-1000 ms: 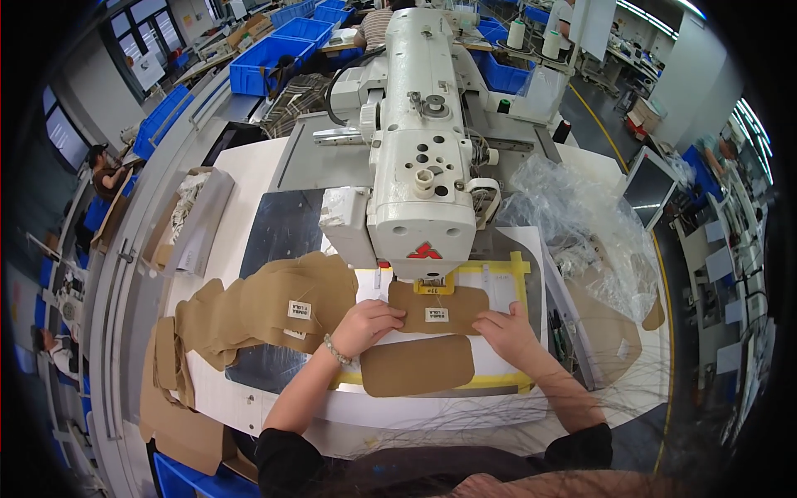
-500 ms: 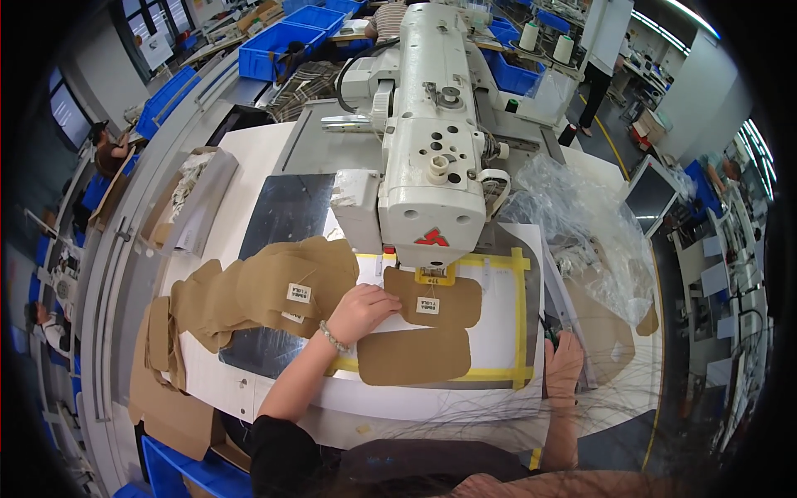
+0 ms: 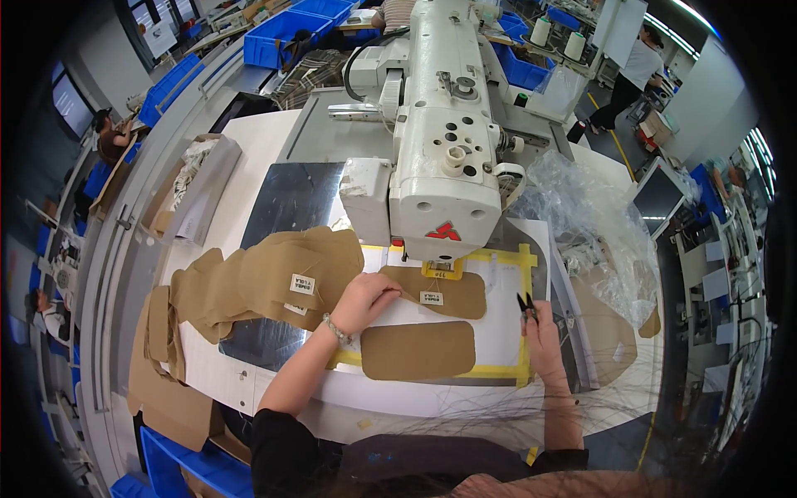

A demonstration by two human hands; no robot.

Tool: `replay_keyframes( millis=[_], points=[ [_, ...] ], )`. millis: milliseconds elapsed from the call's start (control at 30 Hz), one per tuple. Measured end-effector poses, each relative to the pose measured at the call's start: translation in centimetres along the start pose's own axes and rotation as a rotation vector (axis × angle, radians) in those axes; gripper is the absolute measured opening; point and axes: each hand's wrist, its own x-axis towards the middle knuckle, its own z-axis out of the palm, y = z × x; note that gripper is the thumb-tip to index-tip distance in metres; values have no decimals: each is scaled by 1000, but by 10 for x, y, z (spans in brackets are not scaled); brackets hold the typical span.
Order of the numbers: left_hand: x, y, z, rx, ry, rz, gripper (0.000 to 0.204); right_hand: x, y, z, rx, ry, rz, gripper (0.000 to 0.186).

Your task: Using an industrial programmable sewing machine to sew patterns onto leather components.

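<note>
White table (image 3: 259, 153); left hand (image 3: 364, 302) pinching panel (image 3: 462, 294), right hand (image 3: 544, 342) holding snips (image 3: 527, 305).

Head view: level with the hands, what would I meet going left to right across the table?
Pile of brown fabric pieces, left hand, labelled brown fabric piece, right hand holding black thread snips, crumpled clear plastic.

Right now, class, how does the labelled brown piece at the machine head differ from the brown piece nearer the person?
The labelled piece bears a white label; the near piece shows a plain face. The left hand grips the labelled piece's left end; the near piece lies flat, unheld. Both are brown, with rounded corners showing.
</note>
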Motion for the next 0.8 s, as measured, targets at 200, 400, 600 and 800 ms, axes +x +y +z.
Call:
replay_keyframes(
  millis=[200,400,600,800],
  points=[
    [8,0,3,-302,100,-261,12,34,-38,49,-55,-174,-175,26],
    [16,-11,4,-512,142,-439,13,77,-32,63,-55,-128,-64,30],
    [22,-6,2,-530,153,-486,13,97,-14,66,171,-134,90,34],
    [16,11,-6,-78,135,-259,14,89,-22,58,169,-236,135,36]
  ],
)
